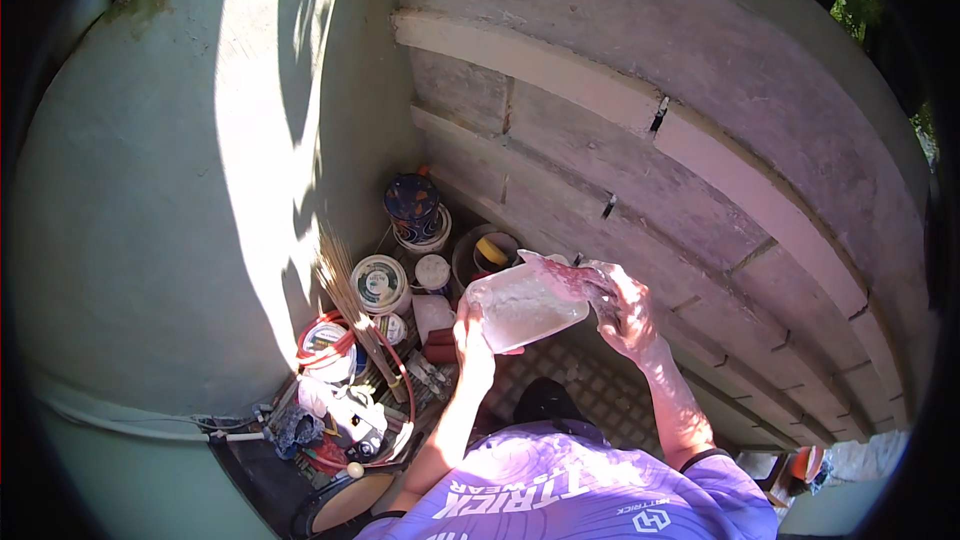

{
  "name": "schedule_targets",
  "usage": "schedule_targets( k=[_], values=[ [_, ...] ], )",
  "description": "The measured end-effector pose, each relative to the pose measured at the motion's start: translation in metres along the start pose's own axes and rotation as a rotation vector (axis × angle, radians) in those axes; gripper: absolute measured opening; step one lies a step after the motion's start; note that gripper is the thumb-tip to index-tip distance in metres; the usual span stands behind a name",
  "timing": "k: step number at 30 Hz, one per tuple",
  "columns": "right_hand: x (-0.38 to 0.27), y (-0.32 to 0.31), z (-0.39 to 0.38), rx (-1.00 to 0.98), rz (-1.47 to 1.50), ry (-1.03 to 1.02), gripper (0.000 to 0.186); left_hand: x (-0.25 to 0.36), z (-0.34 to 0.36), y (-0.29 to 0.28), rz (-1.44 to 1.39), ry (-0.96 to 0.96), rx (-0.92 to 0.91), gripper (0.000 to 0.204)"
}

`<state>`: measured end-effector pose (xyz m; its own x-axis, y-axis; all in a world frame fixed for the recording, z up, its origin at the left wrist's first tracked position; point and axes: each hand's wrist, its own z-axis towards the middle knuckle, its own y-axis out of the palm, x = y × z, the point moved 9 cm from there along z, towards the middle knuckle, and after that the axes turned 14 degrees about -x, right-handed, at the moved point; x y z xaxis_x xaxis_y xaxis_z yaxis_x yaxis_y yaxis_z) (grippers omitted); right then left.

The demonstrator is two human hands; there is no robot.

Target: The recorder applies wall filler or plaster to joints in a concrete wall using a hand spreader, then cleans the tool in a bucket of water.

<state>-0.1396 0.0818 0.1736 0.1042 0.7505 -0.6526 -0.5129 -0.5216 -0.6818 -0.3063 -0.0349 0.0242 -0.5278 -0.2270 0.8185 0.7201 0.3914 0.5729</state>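
Note:
In front of my body I hold a whitish translucent plastic container [530, 312], rectangular with rounded corners and tilted. My left hand [474, 335] is closed on its left side. At its upper right edge, my right hand [627, 310] grips a crumpled reddish and white sheet [562, 277]; whether it is cloth or plastic film I cannot tell. Part of the sheet lies against the container's rim. The fingertips of both hands are partly hidden.
White lidded buckets [381, 284] and a dark patterned pot [411, 198] stand in the wall corner. A stick broom [345, 285] leans at the left beside a red hose [308, 332]. The ridged wall [700, 180] rises close on the right, above a tiled floor [600, 380].

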Motion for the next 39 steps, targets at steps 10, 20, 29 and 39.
schedule_targets(
  k=[10, 20, 29, 39],
  values=[
    [0.008, -0.026, 0.091, 0.237, -0.13, -0.113, 0.05, 0.007, 0.025, -0.051, -0.031, -0.021, 0.215, 0.045],
    [0.011, -0.04, 0.391, 0.092, -0.726, -0.04, 0.048, 0.039, 0.061, -0.107, -0.044, 0.164, 0.24, 0.048],
    [0.029, 0.051, 0.52, 0.036, -1.173, -0.094, 0.015, 0.064, 0.072, -0.122, 0.026, 0.312, 0.291, 0.05],
    [-0.001, 0.042, 0.554, 0.456, -1.031, -0.154, 0.007, 0.052, 0.082, -0.158, -0.056, 0.115, 0.525, 0.063]
  ],
)
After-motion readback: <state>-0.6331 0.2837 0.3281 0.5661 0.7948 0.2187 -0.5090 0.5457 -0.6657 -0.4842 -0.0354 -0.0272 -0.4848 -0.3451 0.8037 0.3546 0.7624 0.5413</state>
